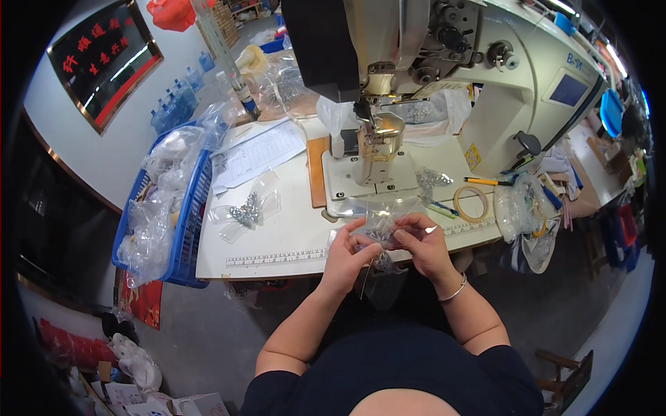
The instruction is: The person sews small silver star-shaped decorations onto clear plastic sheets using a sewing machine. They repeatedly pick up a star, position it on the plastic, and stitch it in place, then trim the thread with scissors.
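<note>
At the table's front edge, my left hand (349, 255) and my right hand (426, 247) pinch a clear plastic piece with silver sparkly decoration (380, 237) between them. The fingers hide part of it, and a thin loose strand hangs below. Just beyond my hands stands the sewing machine (378, 149), its needle area above a metal plate. Left of the machine lies another clear plastic piece with a bow-shaped sparkly ornament (248, 210). A further sparkly ornament (431, 179) rests to the right of the metal plate.
A blue basket (186, 232) full of plastic-wrapped goods stands left of the white table (298, 239). Paper sheets (260, 154) and a brown strip (316, 172) lie left of the machine. On the right are a tape roll (472, 203), an orange pen (483, 182) and plastic bags (520, 208).
</note>
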The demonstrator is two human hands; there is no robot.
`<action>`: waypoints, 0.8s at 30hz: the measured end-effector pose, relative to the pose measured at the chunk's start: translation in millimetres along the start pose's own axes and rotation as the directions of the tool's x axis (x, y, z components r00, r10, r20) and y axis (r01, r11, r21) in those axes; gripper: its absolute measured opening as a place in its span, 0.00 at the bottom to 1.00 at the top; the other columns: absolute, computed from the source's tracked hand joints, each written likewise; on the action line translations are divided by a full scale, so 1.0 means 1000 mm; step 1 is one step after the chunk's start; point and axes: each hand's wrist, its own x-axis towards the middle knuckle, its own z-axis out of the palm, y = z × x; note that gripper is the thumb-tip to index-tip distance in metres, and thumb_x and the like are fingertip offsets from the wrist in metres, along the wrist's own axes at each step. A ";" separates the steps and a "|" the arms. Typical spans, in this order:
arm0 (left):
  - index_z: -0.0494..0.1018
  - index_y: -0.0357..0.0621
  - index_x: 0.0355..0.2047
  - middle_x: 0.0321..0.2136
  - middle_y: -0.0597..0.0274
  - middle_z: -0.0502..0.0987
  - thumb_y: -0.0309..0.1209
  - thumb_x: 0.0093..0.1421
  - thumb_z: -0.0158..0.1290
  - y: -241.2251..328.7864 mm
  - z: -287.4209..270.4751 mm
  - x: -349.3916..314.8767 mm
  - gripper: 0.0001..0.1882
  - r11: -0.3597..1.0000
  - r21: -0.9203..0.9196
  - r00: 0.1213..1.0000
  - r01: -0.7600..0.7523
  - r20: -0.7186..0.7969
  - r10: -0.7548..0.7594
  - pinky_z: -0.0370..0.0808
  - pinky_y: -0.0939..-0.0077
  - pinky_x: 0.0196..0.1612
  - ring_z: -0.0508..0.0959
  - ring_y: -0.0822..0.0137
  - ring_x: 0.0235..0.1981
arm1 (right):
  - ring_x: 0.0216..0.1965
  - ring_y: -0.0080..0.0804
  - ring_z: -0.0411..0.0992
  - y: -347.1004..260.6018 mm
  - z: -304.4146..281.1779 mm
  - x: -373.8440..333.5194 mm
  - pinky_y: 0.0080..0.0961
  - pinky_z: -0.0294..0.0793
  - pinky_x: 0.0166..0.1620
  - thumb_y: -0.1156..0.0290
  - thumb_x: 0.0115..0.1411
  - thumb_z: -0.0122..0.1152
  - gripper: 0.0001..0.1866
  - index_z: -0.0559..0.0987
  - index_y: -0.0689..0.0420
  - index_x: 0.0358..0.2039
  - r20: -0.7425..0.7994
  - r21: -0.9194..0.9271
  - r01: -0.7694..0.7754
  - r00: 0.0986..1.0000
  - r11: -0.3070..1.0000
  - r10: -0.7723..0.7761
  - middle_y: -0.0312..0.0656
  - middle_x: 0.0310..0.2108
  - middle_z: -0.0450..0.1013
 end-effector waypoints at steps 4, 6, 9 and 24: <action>0.70 0.36 0.37 0.26 0.65 0.74 0.25 0.53 0.57 -0.005 -0.002 0.002 0.12 0.993 -0.047 0.994 0.105 0.010 -0.105 0.70 0.85 0.29 0.72 0.78 0.26 | 0.38 0.29 0.73 0.002 -0.004 -0.001 0.28 0.78 0.40 0.79 0.57 0.57 0.11 0.72 0.61 0.41 -0.009 0.119 -0.090 0.996 0.989 0.092 0.41 0.37 0.72; 0.70 0.36 0.37 0.27 0.64 0.74 0.23 0.53 0.56 -0.008 -0.004 0.003 0.10 0.996 -0.027 0.996 0.084 0.004 -0.084 0.70 0.84 0.29 0.73 0.77 0.26 | 0.40 0.30 0.72 0.000 -0.006 -0.001 0.29 0.77 0.42 0.80 0.56 0.56 0.13 0.71 0.61 0.43 0.021 0.208 -0.141 0.990 0.968 0.140 0.43 0.40 0.71; 0.71 0.38 0.35 0.27 0.66 0.74 0.23 0.52 0.57 -0.008 -0.004 0.004 0.09 0.997 -0.041 0.998 0.061 -0.008 -0.061 0.69 0.85 0.28 0.72 0.78 0.26 | 0.43 0.31 0.71 -0.006 -0.009 -0.001 0.30 0.75 0.45 0.82 0.53 0.56 0.18 0.70 0.61 0.46 0.137 0.344 -0.202 0.977 0.917 0.163 0.44 0.45 0.68; 0.68 0.34 0.40 0.34 0.57 0.75 0.19 0.54 0.52 -0.011 0.001 0.003 0.11 0.999 -0.038 0.999 0.009 -0.036 -0.010 0.75 0.77 0.39 0.77 0.70 0.34 | 0.29 0.22 0.72 0.014 0.011 0.000 0.17 0.73 0.36 0.83 0.49 0.64 0.17 0.73 0.63 0.40 -0.110 0.094 -0.041 0.993 0.995 0.051 0.37 0.28 0.72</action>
